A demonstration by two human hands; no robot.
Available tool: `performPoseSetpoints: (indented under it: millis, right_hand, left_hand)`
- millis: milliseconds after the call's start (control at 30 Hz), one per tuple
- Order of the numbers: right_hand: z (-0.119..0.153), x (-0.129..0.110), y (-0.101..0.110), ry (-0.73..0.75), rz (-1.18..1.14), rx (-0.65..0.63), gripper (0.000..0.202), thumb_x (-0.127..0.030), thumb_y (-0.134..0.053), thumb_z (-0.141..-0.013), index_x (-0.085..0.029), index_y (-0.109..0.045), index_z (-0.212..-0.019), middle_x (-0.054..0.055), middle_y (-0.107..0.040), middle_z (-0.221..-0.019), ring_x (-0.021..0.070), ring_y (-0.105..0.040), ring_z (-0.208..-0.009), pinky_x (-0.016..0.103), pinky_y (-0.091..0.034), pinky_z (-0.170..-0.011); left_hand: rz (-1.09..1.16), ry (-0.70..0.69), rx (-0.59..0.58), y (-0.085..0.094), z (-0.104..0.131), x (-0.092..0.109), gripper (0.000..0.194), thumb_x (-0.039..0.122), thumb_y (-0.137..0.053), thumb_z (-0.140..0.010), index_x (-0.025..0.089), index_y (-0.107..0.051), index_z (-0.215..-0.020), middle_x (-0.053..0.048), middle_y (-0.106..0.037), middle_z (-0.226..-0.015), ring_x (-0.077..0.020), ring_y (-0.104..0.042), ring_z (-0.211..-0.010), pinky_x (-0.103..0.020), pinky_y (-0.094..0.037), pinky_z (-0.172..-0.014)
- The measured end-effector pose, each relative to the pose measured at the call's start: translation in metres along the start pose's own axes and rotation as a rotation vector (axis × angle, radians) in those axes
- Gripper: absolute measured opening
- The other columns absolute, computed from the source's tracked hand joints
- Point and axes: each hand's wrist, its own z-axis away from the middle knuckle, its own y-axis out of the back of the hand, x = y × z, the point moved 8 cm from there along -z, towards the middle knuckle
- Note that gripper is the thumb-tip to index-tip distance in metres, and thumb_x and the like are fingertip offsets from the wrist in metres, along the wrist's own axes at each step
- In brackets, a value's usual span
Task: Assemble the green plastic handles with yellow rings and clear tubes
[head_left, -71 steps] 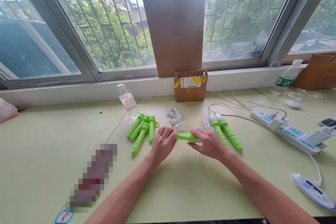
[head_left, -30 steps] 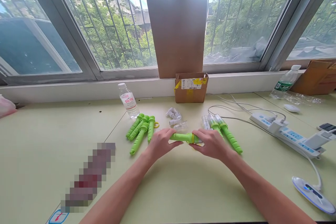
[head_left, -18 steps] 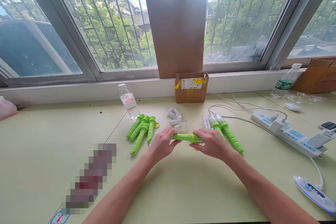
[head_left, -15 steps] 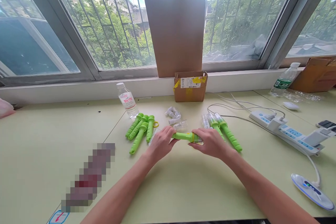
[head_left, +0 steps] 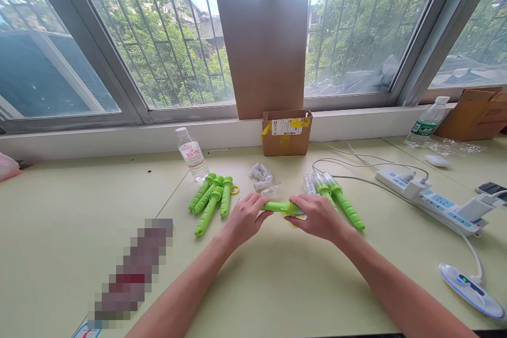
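Note:
Between my two hands a green tube (head_left: 278,207) lies level above the table. My left hand (head_left: 247,216) is closed round its left part. My right hand (head_left: 315,215) grips its right end, where a ribbed clear piece shows between the fingers. To the left lie several green ridged handles (head_left: 209,210) and a yellow ring (head_left: 235,189). Behind my hands are several small clear plastic pieces (head_left: 272,190). Just beyond my right hand rest green handles with clear tops (head_left: 347,206).
A water bottle (head_left: 193,155) and a small cardboard box (head_left: 285,134) stand at the back. On the right are a power strip (head_left: 433,200) with cables, a white oval device (head_left: 471,289), a phone (head_left: 491,190) and another bottle (head_left: 426,124). A blurred object (head_left: 134,272) lies left.
The view has shifted slightly. Both hands keep nearly the same place and hold on the green tube, and a yellow bit now shows below it by my right fingers.

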Motion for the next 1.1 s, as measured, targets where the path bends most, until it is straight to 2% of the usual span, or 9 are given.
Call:
performPoseSetpoints:
  millis: [167,233,333,533,667,833,933,1000,1100]
  right_hand:
    - [0.001,-0.004,0.001,-0.001,-0.033,0.002,0.022,-0.04,-0.061,-0.083,-0.019,-0.061,-0.089,0.0,-0.065,-0.071,0.0129,-0.054,-0.058,0.025,-0.027,-0.053]
    - [0.001,-0.006,0.001,-0.002,-0.036,0.009,0.022,-0.04,-0.061,-0.083,-0.019,-0.062,-0.089,0.0,-0.065,-0.071,0.0126,-0.053,-0.058,0.025,-0.027,-0.053]
    - [0.001,-0.006,0.002,0.005,-0.021,0.011,0.021,-0.04,-0.06,-0.084,-0.02,-0.062,-0.092,0.0,-0.065,-0.072,0.0127,-0.054,-0.058,0.025,-0.026,-0.052]
    - [0.001,-0.006,0.002,0.017,0.008,0.012,0.022,-0.041,-0.059,-0.085,-0.019,-0.062,-0.092,0.001,-0.065,-0.072,0.0133,-0.055,-0.06,0.026,-0.026,-0.052]
    - [0.001,-0.005,0.001,0.008,0.011,0.003,0.022,-0.04,-0.058,-0.086,-0.02,-0.062,-0.09,0.001,-0.066,-0.072,0.0132,-0.055,-0.06,0.025,-0.026,-0.052]
    - [0.001,-0.006,-0.001,0.002,-0.014,-0.006,0.022,-0.042,-0.059,-0.084,-0.02,-0.061,-0.089,0.001,-0.066,-0.073,0.0136,-0.055,-0.06,0.025,-0.026,-0.053]
    - [0.001,-0.008,-0.001,0.001,-0.042,-0.008,0.025,-0.043,-0.059,-0.084,-0.019,-0.061,-0.091,0.002,-0.067,-0.074,0.0142,-0.056,-0.061,0.025,-0.028,-0.054]
    - [0.001,-0.008,-0.001,0.003,-0.044,0.0,0.025,-0.044,-0.058,-0.085,-0.019,-0.061,-0.092,0.002,-0.066,-0.074,0.0144,-0.056,-0.06,0.026,-0.028,-0.054]
    - [0.001,-0.008,0.0,0.01,-0.022,0.015,0.025,-0.043,-0.058,-0.085,-0.019,-0.061,-0.092,0.002,-0.066,-0.074,0.0146,-0.056,-0.06,0.026,-0.029,-0.053]
  left_hand:
    - [-0.024,-0.036,0.069,0.001,0.001,0.002,0.002,0.019,-0.051,-0.09,0.019,-0.049,-0.09,-0.005,-0.06,-0.088,-0.0191,-0.056,-0.081,-0.031,-0.047,-0.068]
    - [-0.047,-0.042,0.076,0.0,0.001,0.003,0.004,0.017,-0.049,-0.09,0.019,-0.047,-0.087,-0.005,-0.06,-0.086,-0.0191,-0.056,-0.079,-0.03,-0.047,-0.067]
    - [-0.07,-0.036,0.042,-0.002,0.001,0.004,0.004,0.018,-0.049,-0.089,0.019,-0.048,-0.093,-0.004,-0.059,-0.084,-0.0193,-0.056,-0.078,-0.031,-0.046,-0.066]
    - [-0.06,-0.026,-0.05,0.0,-0.001,0.01,0.024,0.026,-0.051,-0.089,0.018,-0.049,-0.111,-0.007,-0.06,-0.094,-0.0218,-0.056,-0.087,-0.035,-0.047,-0.076]
    - [-0.055,-0.033,-0.089,0.0,-0.001,0.011,0.024,0.025,-0.048,-0.091,0.019,-0.049,-0.114,-0.007,-0.06,-0.098,-0.0219,-0.055,-0.09,-0.036,-0.046,-0.079]
    - [-0.062,-0.057,-0.018,0.001,0.0,0.01,0.008,0.023,-0.047,-0.092,0.02,-0.052,-0.096,-0.005,-0.059,-0.089,-0.0198,-0.055,-0.083,-0.033,-0.045,-0.072]
    - [-0.119,-0.093,0.051,0.004,0.001,0.012,0.01,0.018,-0.044,-0.092,0.02,-0.051,-0.086,-0.005,-0.059,-0.086,-0.0186,-0.054,-0.079,-0.031,-0.044,-0.07]
    - [-0.147,-0.099,0.074,0.005,0.001,0.013,0.012,0.016,-0.042,-0.092,0.019,-0.051,-0.084,-0.005,-0.059,-0.086,-0.0181,-0.055,-0.078,-0.031,-0.044,-0.07]
    - [-0.179,-0.067,0.055,0.004,0.0,0.011,0.009,0.018,-0.043,-0.093,0.019,-0.052,-0.092,-0.005,-0.06,-0.084,-0.0191,-0.056,-0.077,-0.032,-0.044,-0.068]
